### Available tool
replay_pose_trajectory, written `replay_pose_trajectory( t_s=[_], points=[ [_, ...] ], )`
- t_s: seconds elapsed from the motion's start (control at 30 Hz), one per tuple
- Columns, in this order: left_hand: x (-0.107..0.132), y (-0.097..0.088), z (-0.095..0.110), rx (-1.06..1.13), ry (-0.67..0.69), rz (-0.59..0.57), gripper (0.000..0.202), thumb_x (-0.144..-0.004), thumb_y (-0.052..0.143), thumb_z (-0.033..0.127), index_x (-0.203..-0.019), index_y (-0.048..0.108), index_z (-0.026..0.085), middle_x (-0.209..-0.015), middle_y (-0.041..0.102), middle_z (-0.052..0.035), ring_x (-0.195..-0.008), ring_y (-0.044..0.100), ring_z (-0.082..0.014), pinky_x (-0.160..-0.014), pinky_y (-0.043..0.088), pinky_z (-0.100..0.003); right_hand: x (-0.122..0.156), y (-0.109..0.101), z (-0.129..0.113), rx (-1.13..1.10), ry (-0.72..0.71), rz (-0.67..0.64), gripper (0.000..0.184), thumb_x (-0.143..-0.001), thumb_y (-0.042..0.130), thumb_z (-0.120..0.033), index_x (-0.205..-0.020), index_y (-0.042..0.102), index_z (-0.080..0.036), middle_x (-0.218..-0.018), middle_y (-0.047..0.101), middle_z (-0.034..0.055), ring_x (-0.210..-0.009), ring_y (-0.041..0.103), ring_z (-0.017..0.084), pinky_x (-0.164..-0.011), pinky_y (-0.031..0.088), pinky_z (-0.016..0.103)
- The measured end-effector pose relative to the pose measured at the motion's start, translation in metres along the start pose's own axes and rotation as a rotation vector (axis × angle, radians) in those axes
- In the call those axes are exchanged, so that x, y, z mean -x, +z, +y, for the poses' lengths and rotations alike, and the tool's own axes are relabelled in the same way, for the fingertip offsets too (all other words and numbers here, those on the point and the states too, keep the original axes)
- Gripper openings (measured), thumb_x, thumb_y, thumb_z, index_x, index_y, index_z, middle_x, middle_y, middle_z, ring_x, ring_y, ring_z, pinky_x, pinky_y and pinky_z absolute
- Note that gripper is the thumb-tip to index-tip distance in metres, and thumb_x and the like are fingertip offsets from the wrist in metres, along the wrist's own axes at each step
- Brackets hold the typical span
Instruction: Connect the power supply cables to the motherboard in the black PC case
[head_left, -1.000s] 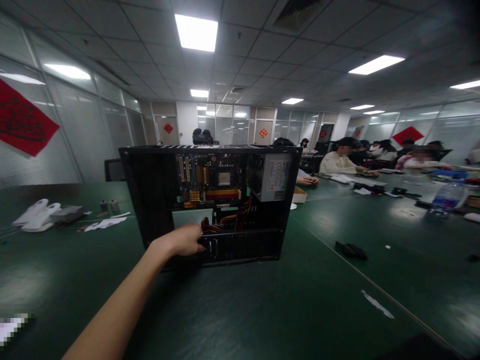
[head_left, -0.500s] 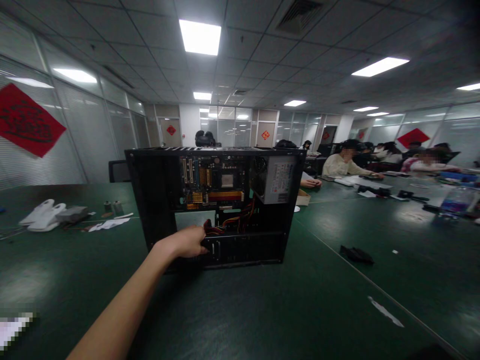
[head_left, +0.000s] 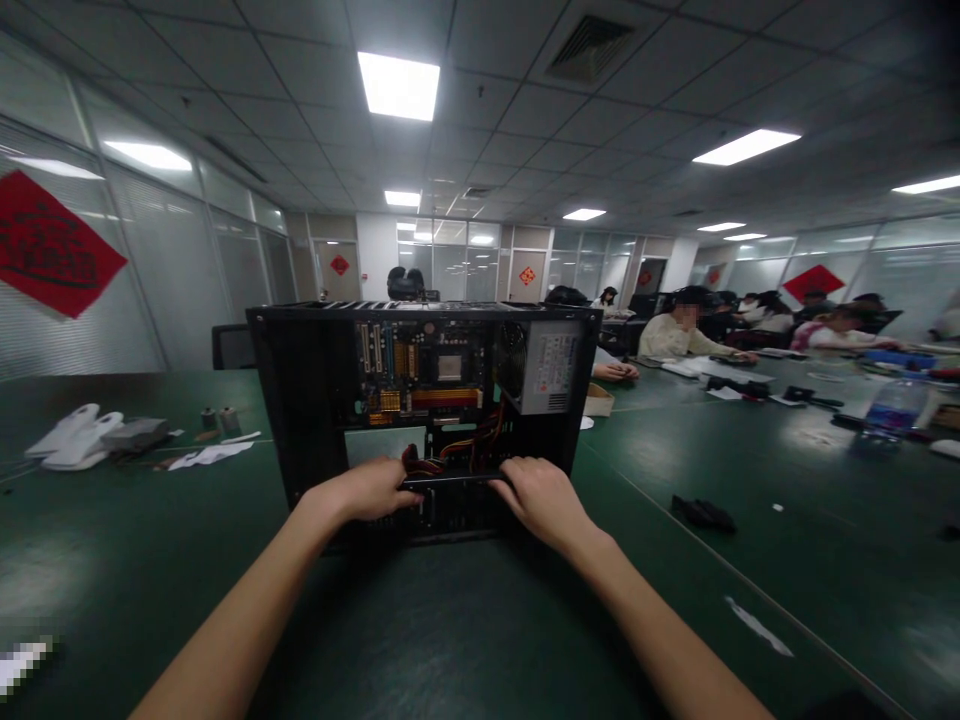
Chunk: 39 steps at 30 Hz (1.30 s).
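Note:
An open black computer case (head_left: pixel 300 400) stands on its side on the green table (head_left: pixel 465 620), straight ahead of me. Inside it I see a motherboard (head_left: pixel 420 375), a grey power supply (head_left: pixel 546 368) and red and yellow cables (head_left: pixel 465 445). My left hand (head_left: pixel 367 490) is closed on the near lower edge of the case, at the left of the drive bay. My right hand (head_left: pixel 541 497) grips the same edge further right, fingers curled over it.
White objects (head_left: pixel 71 435), small bottles and paper scraps lie at the left. A black cloth-like item (head_left: pixel 701 513) and a white scrap (head_left: pixel 757 612) lie at the right. Several people sit at the far right end of the table, near a water bottle (head_left: pixel 889 408).
My right hand has come into view and taken hold of the case's lower edge. My left hand keeps its grip at the same spot.

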<state>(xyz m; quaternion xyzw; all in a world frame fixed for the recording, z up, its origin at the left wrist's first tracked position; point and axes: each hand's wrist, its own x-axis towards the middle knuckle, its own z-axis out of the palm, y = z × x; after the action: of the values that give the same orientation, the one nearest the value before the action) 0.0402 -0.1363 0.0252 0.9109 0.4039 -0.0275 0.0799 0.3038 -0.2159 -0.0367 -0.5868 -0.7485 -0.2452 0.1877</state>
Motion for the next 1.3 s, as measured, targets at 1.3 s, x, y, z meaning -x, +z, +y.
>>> replay_pose_trajectory(
  t_s=[1.3],
  points=[
    [0.036, -0.039, -0.017, 0.142, 0.078, 0.133, 0.058, -0.085, 0.062, 0.045, -0.135, 0.055, 0.018, -0.139, 0.060, -0.0107, -0.127, 0.057, -0.0259, -0.108, 0.043, -0.035, -0.101, -0.032, -0.078, -0.611, -0.178, -0.385, 0.024, -0.087, 0.062, -0.032, -0.102, 0.074, -0.018, -0.098, 0.075, 0.0096, -0.092, 0.069, 0.023, -0.072, 0.044, 0.027]
  ],
)
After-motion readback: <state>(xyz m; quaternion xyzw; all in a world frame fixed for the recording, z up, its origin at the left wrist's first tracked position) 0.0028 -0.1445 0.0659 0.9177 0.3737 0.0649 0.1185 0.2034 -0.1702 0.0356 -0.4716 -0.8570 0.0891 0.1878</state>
